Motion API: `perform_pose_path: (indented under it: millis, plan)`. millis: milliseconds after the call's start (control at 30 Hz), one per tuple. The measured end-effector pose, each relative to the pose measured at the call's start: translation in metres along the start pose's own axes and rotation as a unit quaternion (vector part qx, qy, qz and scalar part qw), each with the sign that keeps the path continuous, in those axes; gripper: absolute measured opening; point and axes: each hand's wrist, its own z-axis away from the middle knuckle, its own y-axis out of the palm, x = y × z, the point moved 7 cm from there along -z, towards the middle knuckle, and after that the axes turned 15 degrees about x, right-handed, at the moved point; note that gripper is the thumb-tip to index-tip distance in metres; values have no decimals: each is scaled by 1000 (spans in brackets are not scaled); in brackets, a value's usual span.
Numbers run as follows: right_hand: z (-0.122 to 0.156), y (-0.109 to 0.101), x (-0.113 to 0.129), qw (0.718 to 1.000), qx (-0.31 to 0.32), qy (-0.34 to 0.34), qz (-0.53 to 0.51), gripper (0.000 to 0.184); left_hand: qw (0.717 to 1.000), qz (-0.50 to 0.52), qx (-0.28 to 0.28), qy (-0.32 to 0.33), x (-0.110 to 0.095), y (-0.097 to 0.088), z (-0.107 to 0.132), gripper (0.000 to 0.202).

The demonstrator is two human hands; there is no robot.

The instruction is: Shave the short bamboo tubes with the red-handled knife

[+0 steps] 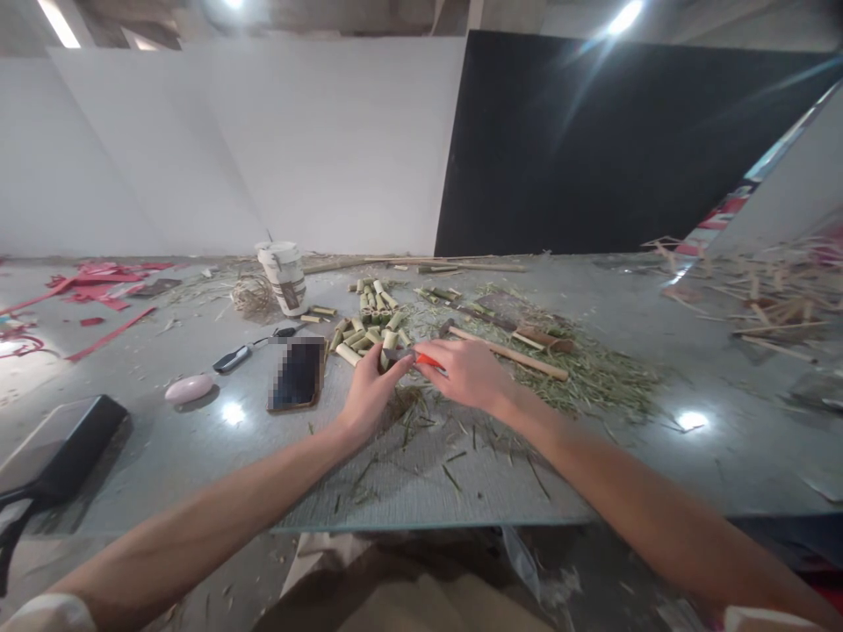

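My left hand is closed in a pinch on a short green bamboo piece at the near edge of a pile of cut bamboo segments. My right hand is closed around an orange-handled knife, whose blade reaches left to the piece held by the left hand. Both hands rest on the grey table, fingertips almost touching. Green shavings lie beneath them.
A phone lies left of the hands, with a pink oval object, a small dark tool and a paper cup beyond. Long bamboo sticks and shavings lie to the right. A black box sits at the left edge.
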Motion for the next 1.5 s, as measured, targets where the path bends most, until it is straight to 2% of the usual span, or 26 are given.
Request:
perform_pose_path:
  millis: [200, 433, 667, 800, 933, 1000, 1067, 1167, 1333, 1500]
  plan:
    - [-1, 2, -1, 1000, 15, -2, 2, 33, 1000, -2, 6, 19, -1, 3, 0, 30]
    - [3, -6, 7, 999, -18, 39, 6, 39, 1000, -29, -2, 1, -3, -2, 3, 38]
    - [0, -1, -1, 1000, 24, -10, 2, 30, 999, 16, 18, 34, 2, 4, -1, 34]
    - [0, 0, -3, 1000, 23, -7, 3, 29, 998, 16, 20, 51, -2, 5, -2, 32]
    - [1, -3, 2, 1000, -2, 21, 8, 34, 999, -12, 21, 29, -7, 0, -1, 28]
    - [2, -5, 6, 999, -13, 32, 9, 38, 1000, -24, 7, 6, -7, -2, 0, 33]
    - [3, -7, 9, 999, -20, 41, 9, 41, 1000, -4, 2, -7, -4, -2, 2, 39]
    - [3, -6, 9, 999, -22, 43, 6, 42, 998, 68, 13, -11, 3, 4, 2, 38]
    - [-1, 4, 3, 1000, 10, -3, -6, 34, 983, 180, 34, -6, 12, 12, -2, 34]
    - [-1, 5, 0, 1000, 12, -9, -8, 30, 983, 173, 53, 4, 8, 12, -3, 32]
